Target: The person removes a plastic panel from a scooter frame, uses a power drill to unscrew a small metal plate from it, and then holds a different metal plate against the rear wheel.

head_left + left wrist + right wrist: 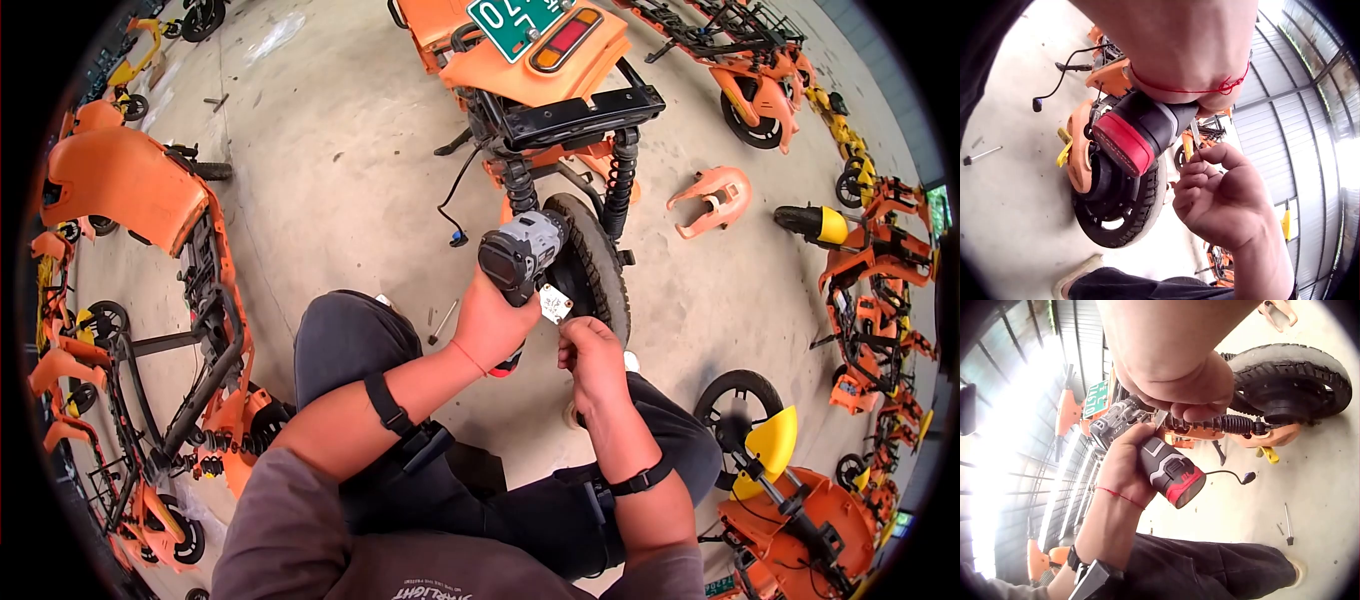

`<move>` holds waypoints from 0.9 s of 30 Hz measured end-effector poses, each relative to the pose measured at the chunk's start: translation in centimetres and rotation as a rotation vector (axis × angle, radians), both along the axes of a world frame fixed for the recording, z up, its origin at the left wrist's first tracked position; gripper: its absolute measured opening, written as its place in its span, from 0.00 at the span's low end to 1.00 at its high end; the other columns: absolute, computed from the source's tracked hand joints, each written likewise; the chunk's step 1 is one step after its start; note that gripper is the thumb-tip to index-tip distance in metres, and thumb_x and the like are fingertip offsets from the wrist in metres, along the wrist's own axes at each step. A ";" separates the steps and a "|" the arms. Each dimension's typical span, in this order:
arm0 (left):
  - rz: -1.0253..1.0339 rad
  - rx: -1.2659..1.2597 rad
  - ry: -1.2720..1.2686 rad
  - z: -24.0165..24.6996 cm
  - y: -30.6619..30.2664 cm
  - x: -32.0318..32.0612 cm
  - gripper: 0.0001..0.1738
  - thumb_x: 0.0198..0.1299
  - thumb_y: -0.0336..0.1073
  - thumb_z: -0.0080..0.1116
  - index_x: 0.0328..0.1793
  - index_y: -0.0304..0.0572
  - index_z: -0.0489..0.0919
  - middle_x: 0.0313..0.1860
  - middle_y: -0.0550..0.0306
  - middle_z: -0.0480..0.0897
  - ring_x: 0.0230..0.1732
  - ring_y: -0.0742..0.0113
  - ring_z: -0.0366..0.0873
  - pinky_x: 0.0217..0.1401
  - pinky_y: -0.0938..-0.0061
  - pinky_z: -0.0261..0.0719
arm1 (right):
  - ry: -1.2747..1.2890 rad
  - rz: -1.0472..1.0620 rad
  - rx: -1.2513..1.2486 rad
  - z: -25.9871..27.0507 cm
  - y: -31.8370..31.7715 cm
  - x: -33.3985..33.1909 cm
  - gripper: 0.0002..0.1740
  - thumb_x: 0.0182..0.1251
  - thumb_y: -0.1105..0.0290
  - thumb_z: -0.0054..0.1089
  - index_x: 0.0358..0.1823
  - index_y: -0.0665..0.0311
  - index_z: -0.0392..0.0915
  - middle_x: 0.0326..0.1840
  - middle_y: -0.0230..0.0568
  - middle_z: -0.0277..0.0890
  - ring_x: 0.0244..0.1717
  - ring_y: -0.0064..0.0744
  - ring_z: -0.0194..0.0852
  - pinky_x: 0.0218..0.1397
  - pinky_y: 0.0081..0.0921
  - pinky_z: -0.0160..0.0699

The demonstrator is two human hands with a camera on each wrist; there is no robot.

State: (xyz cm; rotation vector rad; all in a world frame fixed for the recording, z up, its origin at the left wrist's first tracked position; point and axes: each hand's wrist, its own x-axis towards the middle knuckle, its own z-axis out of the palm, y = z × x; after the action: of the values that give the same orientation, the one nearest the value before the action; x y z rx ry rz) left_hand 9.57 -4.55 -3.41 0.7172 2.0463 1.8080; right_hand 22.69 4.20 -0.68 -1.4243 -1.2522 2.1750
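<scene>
The cordless drill (522,248) is in the left hand (492,325), whose fingers curl round its grip below the grey and black body. Its red-banded battery (1186,486) shows in both wrist views, at the lower end of the grip. Just beside the drill, on the side of the right hand (597,368), is a small white plate (556,303) with dark markings and holes near its corners. The right hand pinches this plate by its near edge between thumb and index finger, the other fingers curled in. Whether the plate touches the drill, I cannot tell.

Both hands are in front of the person's body, close together, between the knees. Just beyond them stands the orange scooter (540,80), its treaded rear tire (603,275) next to the drill and plate. Above the tire are two black coil shock absorbers (622,185), a black bracket (585,115) and a green license plate (515,22). A black cable (452,200) with a blue connector (458,239) hangs on the left side of the scooter.

On the concrete floor (330,210) lie a thin metal rod (444,321) with a dark end, near the left hand, and an orange fender (715,200), well apart on the right.
</scene>
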 end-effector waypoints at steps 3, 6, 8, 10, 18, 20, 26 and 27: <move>-0.015 0.026 0.002 -0.4 0.1 -0.1 0.30 0.50 0.29 0.69 0.60 0.32 0.70 0.50 0.42 0.84 0.51 0.48 0.84 0.55 0.62 0.80 | -0.003 -0.004 0.004 0.1 0.1 0.0 0.04 0.62 0.72 0.59 0.30 0.63 0.75 0.26 0.32 0.72 0.26 0.23 0.69 0.32 0.23 0.68; -0.020 0.021 0.001 -0.3 0.0 -0.3 0.30 0.51 0.29 0.69 0.60 0.31 0.70 0.50 0.41 0.84 0.52 0.48 0.84 0.54 0.62 0.81 | -0.001 -0.003 0.009 0.0 0.1 0.0 0.04 0.63 0.72 0.59 0.30 0.62 0.75 0.26 0.32 0.72 0.26 0.23 0.68 0.32 0.23 0.68; -0.017 -0.001 0.013 0.1 -0.1 -0.2 0.30 0.51 0.29 0.69 0.60 0.31 0.69 0.50 0.41 0.83 0.52 0.48 0.84 0.54 0.62 0.80 | 0.004 -0.013 0.017 -0.1 0.2 0.0 0.04 0.63 0.72 0.59 0.30 0.62 0.75 0.26 0.32 0.72 0.26 0.23 0.68 0.32 0.23 0.68; -0.013 -0.015 0.017 0.2 -0.1 -0.2 0.30 0.51 0.29 0.69 0.60 0.31 0.69 0.50 0.41 0.83 0.52 0.48 0.84 0.55 0.62 0.80 | 0.007 -0.017 0.018 -0.2 0.2 0.0 0.04 0.63 0.72 0.59 0.30 0.62 0.75 0.26 0.32 0.72 0.26 0.23 0.68 0.32 0.23 0.68; -0.034 -0.028 0.003 0.3 -0.2 -0.3 0.31 0.51 0.29 0.69 0.60 0.30 0.69 0.50 0.40 0.83 0.51 0.49 0.84 0.55 0.62 0.80 | 0.016 -0.021 0.032 -0.3 0.5 0.1 0.04 0.63 0.73 0.57 0.30 0.62 0.75 0.26 0.32 0.72 0.26 0.23 0.68 0.32 0.23 0.68; -0.044 0.002 0.002 0.0 -0.1 -0.4 0.32 0.51 0.29 0.69 0.61 0.31 0.68 0.50 0.40 0.83 0.52 0.48 0.84 0.55 0.62 0.80 | 0.013 -0.029 0.038 -0.4 0.5 0.1 0.04 0.63 0.73 0.57 0.30 0.62 0.75 0.26 0.32 0.72 0.26 0.23 0.68 0.32 0.23 0.68; -0.020 0.005 -0.012 -0.7 -0.1 -0.2 0.33 0.51 0.31 0.69 0.63 0.31 0.67 0.51 0.39 0.83 0.52 0.47 0.84 0.55 0.62 0.80 | 0.006 -0.036 0.076 -0.5 0.7 0.1 0.03 0.63 0.73 0.57 0.30 0.62 0.75 0.26 0.32 0.72 0.25 0.23 0.67 0.32 0.23 0.68; -0.025 0.010 -0.015 -0.6 -0.1 -0.2 0.33 0.51 0.31 0.69 0.63 0.31 0.67 0.51 0.39 0.83 0.52 0.47 0.84 0.55 0.62 0.80 | 0.003 -0.041 0.081 -0.6 0.8 0.2 0.03 0.63 0.73 0.57 0.30 0.62 0.75 0.26 0.32 0.72 0.25 0.23 0.67 0.32 0.23 0.68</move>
State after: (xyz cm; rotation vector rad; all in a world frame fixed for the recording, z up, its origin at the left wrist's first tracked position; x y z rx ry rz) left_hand 9.36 -4.64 -4.03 0.7267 2.0116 1.8062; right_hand 22.84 4.95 -1.23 -1.4016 -1.2838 2.0745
